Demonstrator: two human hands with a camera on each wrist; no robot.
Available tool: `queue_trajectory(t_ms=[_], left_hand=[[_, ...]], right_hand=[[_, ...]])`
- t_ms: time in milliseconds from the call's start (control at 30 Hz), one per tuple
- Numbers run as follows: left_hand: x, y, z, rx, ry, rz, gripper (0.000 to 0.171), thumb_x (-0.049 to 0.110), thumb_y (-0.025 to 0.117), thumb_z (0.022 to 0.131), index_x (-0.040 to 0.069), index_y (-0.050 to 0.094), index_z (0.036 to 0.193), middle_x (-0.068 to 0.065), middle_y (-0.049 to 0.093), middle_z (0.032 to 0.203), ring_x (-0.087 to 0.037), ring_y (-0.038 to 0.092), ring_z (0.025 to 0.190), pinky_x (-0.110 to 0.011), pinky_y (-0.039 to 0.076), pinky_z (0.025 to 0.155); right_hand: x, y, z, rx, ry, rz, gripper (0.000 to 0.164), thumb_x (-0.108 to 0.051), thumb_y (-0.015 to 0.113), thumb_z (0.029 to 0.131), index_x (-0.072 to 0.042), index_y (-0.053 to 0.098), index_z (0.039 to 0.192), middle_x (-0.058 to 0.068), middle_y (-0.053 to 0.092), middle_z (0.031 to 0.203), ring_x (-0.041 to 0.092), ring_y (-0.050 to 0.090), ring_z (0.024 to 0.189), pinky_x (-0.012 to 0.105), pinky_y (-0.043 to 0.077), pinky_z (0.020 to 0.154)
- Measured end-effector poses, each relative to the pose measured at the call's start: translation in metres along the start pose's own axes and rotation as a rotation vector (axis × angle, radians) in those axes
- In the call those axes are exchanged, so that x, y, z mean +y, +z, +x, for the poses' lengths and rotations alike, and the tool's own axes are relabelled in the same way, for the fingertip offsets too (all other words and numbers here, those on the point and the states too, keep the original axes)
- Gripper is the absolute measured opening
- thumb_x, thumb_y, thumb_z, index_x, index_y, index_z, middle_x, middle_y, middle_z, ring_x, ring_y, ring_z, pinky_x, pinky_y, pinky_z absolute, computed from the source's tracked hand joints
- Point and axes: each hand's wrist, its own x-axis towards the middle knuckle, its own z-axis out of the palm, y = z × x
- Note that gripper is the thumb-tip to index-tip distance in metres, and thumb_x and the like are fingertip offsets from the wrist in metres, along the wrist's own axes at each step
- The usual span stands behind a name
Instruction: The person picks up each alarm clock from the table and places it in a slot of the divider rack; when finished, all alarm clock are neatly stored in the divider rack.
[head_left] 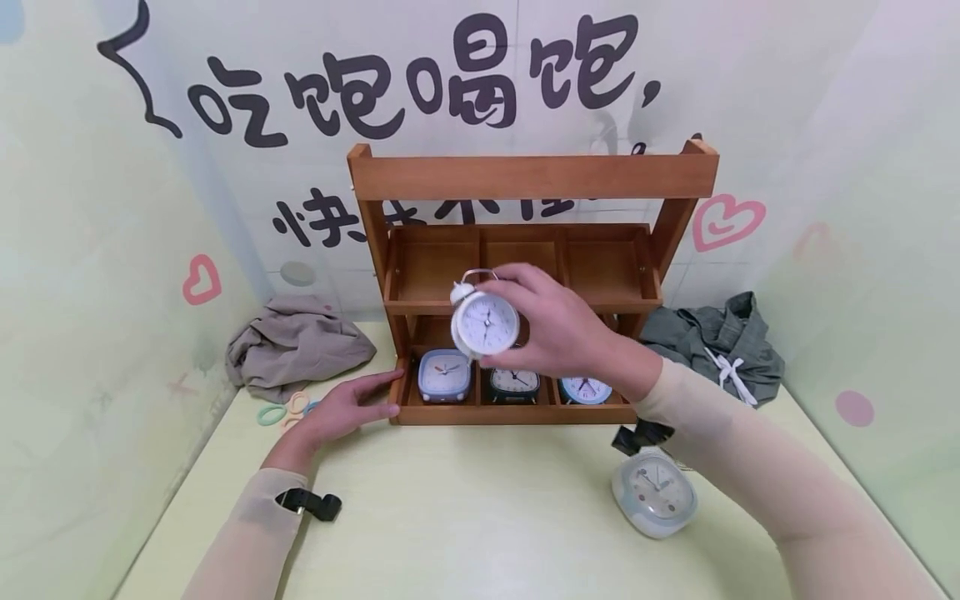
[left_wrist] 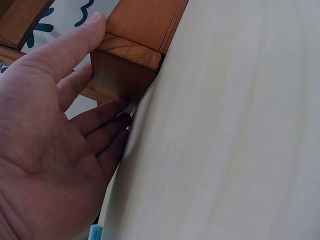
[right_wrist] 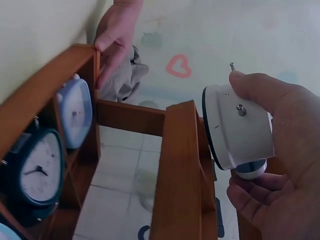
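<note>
Above the lower tier of a wooden shelf (head_left: pixel 532 177), my right hand (head_left: pixel 562 325) holds a white twin-bell alarm clock (head_left: pixel 487 325), tilted, its dial towards the head camera. In the right wrist view the thumb lies on the clock's casing (right_wrist: pixel 237 127), and a bell shows near the fingers. My left hand (head_left: pixel 345 412) touches the shelf's lower left corner with fairly straight fingers; the left wrist view has the thumb against the corner block (left_wrist: pixel 127 65). Along the lower tier stand a light blue square clock (head_left: pixel 445 375), a dark clock (head_left: pixel 515 383) and a blue round clock (head_left: pixel 585 389).
A grey-white clock (head_left: pixel 654 493) sits on the table (head_left: pixel 450 517) beneath the right forearm. Brown cloth (head_left: pixel 292 346) and colored rings (head_left: pixel 272 415) lie at left, dark grey cloth (head_left: pixel 720 342) at right. The shelf's upper tier (head_left: pixel 517 308) has three compartments.
</note>
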Motion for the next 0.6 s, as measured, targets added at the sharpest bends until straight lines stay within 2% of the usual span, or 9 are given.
queue_trajectory(t_ms=[367, 600], left_hand=[[0.001, 0.0, 0.0, -0.003, -0.005, -0.009, 0.068, 0.044, 0.084, 0.101, 0.032, 0.059, 0.164, -0.005, 0.047, 0.174, -0.034, 0.035, 0.164, -0.059, 0.028, 0.133], [0.001, -0.001, 0.0, 0.001, -0.021, 0.002, 0.067, 0.044, 0.083, 0.102, 0.033, 0.059, 0.164, -0.005, 0.047, 0.173, -0.033, 0.036, 0.164, -0.059, 0.028, 0.133]], right_hand=[[0.011, 0.001, 0.066, 0.03, 0.113, -0.022, 0.089, -0.053, 0.096, 0.084, -0.015, 0.061, 0.157, 0.013, 0.054, 0.154, 0.028, 0.056, 0.13, 0.047, 0.06, 0.104], [0.017, 0.016, 0.095, 0.058, 0.128, -0.044, 0.087, -0.053, 0.095, 0.085, -0.015, 0.062, 0.156, 0.014, 0.052, 0.158, 0.029, 0.057, 0.134, 0.046, 0.057, 0.112]])
